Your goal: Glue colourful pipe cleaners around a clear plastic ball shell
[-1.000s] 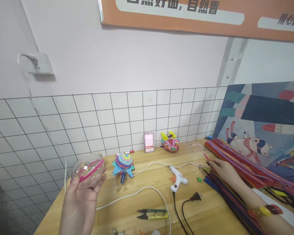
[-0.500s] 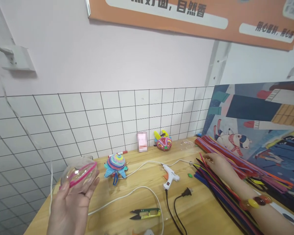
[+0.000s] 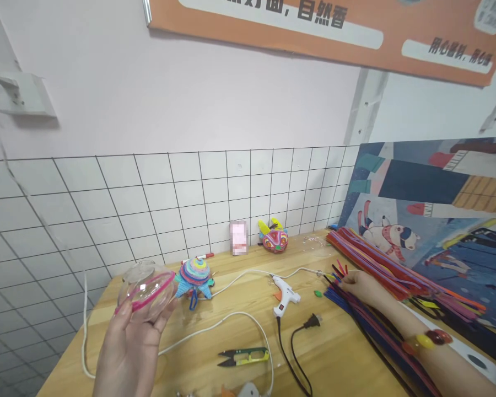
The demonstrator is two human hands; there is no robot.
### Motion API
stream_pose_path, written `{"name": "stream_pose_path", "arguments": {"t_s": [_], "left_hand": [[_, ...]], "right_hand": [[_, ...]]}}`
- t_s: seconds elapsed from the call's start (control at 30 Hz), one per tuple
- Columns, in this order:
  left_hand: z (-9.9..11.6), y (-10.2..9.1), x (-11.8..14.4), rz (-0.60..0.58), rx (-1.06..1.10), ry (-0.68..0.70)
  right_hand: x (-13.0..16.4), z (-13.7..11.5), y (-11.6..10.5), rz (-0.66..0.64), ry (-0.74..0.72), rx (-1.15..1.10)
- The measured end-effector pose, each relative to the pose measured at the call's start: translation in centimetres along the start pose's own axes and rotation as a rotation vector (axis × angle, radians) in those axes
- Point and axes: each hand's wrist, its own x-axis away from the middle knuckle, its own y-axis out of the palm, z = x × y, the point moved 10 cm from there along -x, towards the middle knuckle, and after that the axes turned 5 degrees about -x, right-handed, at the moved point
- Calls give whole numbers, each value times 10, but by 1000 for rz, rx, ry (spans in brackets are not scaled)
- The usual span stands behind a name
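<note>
My left hand (image 3: 128, 347) grips a clear plastic shell (image 3: 155, 295), thumb in front and fingers beneath it. A bright pink fuzzy strip (image 3: 151, 296) runs along the shell. Behind it shows another clear rounded piece (image 3: 137, 269), partly hidden. On the right, my right hand (image 3: 361, 286) is closed on several pipe cleaners (image 3: 340, 269), whose red, pink and dark ends stick up past the fingers. Under that hand and wrist lies a bundle of dark blue and purple pipe cleaners (image 3: 367, 325). Just right of the shell sits a striped blue turtle figure (image 3: 195, 275).
A white glue gun (image 3: 286, 298), its black plug (image 3: 313, 321) and thread snips (image 3: 243, 357) lie mid-table. A white cord (image 3: 248, 314) loops across. Red pipe cleaners (image 3: 367, 264) lie at right. A pink striped figure (image 3: 275, 240) stands by the tiled wall (image 3: 190, 204).
My left hand has shifted right with the shell, now close to the turtle figure. My right hand has closed round several pipe cleaners, and their ends now stand up from the bundle.
</note>
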Motion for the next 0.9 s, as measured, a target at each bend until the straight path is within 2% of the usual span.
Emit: {"name": "stream_pose_path", "arguments": {"t_s": [0.1, 0.17, 0.23, 0.3, 0.4, 0.5, 0.57, 0.7, 0.8, 0.9], "left_hand": [[-3, 1, 0, -6, -6, -2], [-4, 4, 1, -28, -15, 1], [-8, 9, 4, -60, -23, -15], [-15, 12, 7, -80, -31, -53], [-29, 14, 10, -97, -32, -96], [-39, 15, 11, -111, -36, -92], [-45, 14, 10, -100, -45, -85], [-54, 10, 7, -58, -62, -86], [-59, 13, 7, -92, -64, -87], [-61, 16, 9, -137, -78, -83]], "right_hand": [[-10, -21, -14, -40, -37, -87], [-17, -42, -27, 4, -73, -155], [-19, -72, -35, 45, -116, -215], [-12, -113, -33, 39, -189, -277], [21, -186, -19, -27, -333, -343], [77, -258, 2, -157, -533, -406], [115, -297, 10, -202, -692, -459], [159, -334, 26, -264, -878, -545], [168, -340, 39, -304, -919, -568], [165, -334, 48, -300, -873, -556]]}}
